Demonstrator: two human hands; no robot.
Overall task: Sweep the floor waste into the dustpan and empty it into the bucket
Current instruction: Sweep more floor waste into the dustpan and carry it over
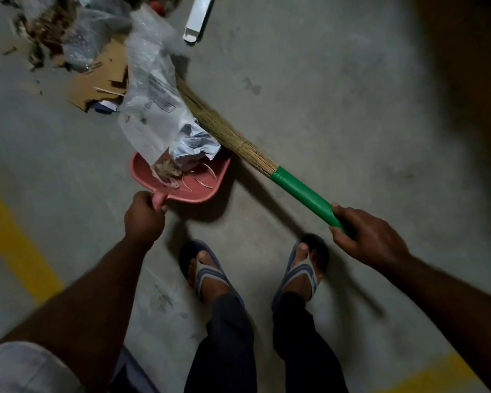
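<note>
A pink dustpan (201, 185) rests on the grey concrete floor in front of my feet. My left hand (143, 215) grips its short handle. Clear plastic wrapping (156, 109) and a crumpled silver-white wrapper (194, 147) lie half inside the pan, with a small brown scrap and thin wire loops. My right hand (363, 236) holds the green handle of a straw broom (301, 191). The broom's bristles (207, 114) press against the right side of the plastic. No bucket is in sight.
More waste lies at the upper left: torn cardboard (97, 80), plastic bags and brown debris (51, 24). A long white box (197, 19) lies at the top. Yellow floor lines run at the left (14, 239) and lower right. My sandalled feet (210, 273) stand just behind the pan.
</note>
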